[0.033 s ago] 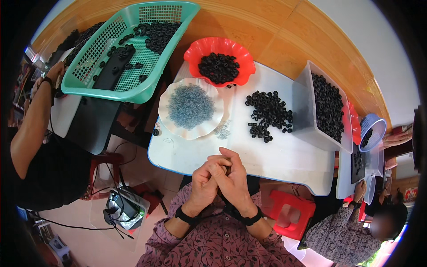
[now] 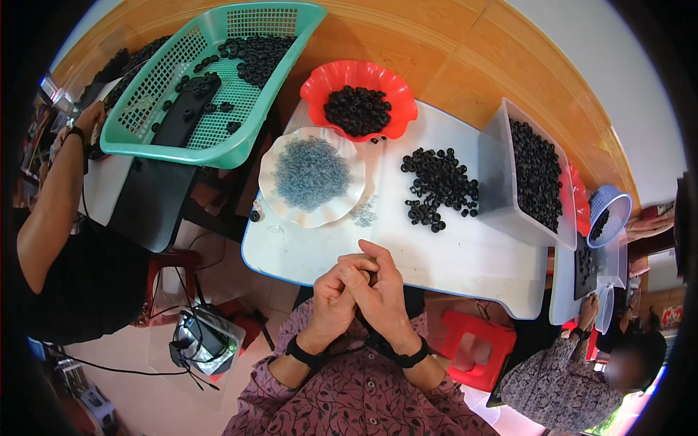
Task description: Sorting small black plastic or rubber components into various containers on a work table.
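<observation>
Near the front edge of the white table, my left hand [image 2: 334,298] and my right hand [image 2: 385,294] are pressed together. The left fingers are curled, and the right hand folds against them with one finger stretched upward. Whatever lies between them, if anything, is hidden. Beyond my hands stands a white wavy-rimmed plate [image 2: 270,190] heaped with small clear grey-blue pieces [image 2: 313,174]. To its right, a pile of small black ring-shaped parts [image 2: 440,182] lies loose on the table [image 2: 378,251]. A red scalloped bowl [image 2: 396,87] behind the plate holds more black parts.
A clear plastic bin [image 2: 502,189] full of black parts stands at the right. At the far left is a green basket [image 2: 218,154] with black parts. Co-workers sit at both sides: a bare arm [image 2: 47,196] left, a patterned sleeve [image 2: 552,378] right. A red stool [image 2: 472,356] stands below.
</observation>
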Demonstrator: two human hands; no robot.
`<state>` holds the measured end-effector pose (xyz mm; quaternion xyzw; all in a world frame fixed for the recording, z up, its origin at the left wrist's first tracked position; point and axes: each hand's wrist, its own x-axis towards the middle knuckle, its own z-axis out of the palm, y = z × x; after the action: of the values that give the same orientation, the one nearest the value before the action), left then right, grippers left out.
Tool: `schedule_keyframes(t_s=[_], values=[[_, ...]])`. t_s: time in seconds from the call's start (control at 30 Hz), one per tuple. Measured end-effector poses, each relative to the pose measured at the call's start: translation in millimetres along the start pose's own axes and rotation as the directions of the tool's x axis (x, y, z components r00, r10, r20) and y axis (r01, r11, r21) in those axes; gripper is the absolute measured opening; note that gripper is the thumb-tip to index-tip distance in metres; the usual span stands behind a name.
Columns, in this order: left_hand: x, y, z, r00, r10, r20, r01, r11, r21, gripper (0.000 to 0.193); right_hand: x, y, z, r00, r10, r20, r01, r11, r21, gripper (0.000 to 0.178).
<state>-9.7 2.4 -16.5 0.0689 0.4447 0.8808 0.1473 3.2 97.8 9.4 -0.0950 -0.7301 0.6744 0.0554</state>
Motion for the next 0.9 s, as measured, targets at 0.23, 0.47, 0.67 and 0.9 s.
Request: schedule_keyframes(t_s=[0.23,0.47,0.67,0.9], values=[[-3,0,-2,0.998,-0.058,0.039,0.058,0.998,0.001,0.016,0,-13,1,1.000,0.015,0.006,-0.015,1.000,0.007,0.049],[7,23,4,0.972,-0.212,0.100,0.233,0.925,-0.299,0.024,-7,-16,-9,0.984,-0.179,0.013,0.179,0.984,0.004,0.056],[9,17,-6,0.970,-0.111,0.216,0.209,0.836,-0.508,0.034,-14,-20,-17,0.999,-0.021,0.031,0.007,0.924,0.382,0.041],[10,18,-11,0.970,-0.094,0.225,0.207,0.808,-0.552,0.033,-13,-19,-13,0.998,-0.061,0.036,0.046,0.946,0.320,0.037]])
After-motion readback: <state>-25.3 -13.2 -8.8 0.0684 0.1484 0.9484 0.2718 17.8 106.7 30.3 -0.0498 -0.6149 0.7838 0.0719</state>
